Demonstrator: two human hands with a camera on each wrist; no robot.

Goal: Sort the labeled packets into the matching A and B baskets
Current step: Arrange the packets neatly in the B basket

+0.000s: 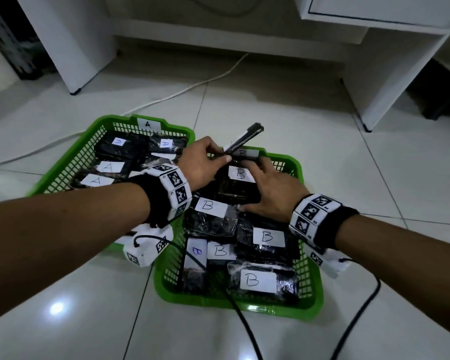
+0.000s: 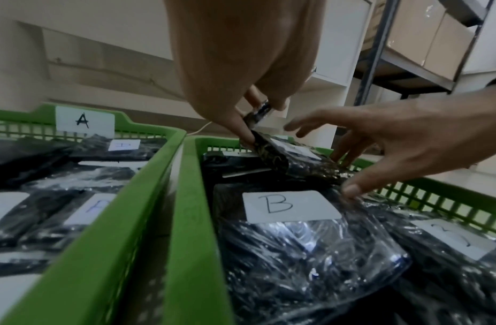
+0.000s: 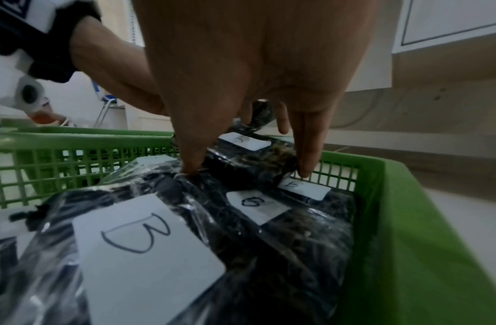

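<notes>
My left hand [image 1: 222, 157] pinches a black plastic-wrapped packet [image 1: 247, 136] by its near end and holds it tilted up, edge-on, over the far side of the green B basket [image 1: 309, 281]. Its label cannot be read. In the left wrist view the same packet [image 2: 268, 154] hangs from my fingertips [image 2: 248, 136]. My right hand [image 1: 265, 188] lies spread over the B packets [image 1: 268, 237], with straight fingers [image 3: 306, 167] touching the wrapping. The A basket [image 1: 70, 157] at the back left holds several A-labelled packets [image 1: 108, 167].
Both baskets sit side by side on a glossy white tiled floor [image 1: 374, 178]. Black wrist cables [image 1: 244, 326] trail over the front of the B basket. A white cord [image 1: 182, 90] runs behind the A basket. White furniture legs [image 1: 369, 107] stand beyond.
</notes>
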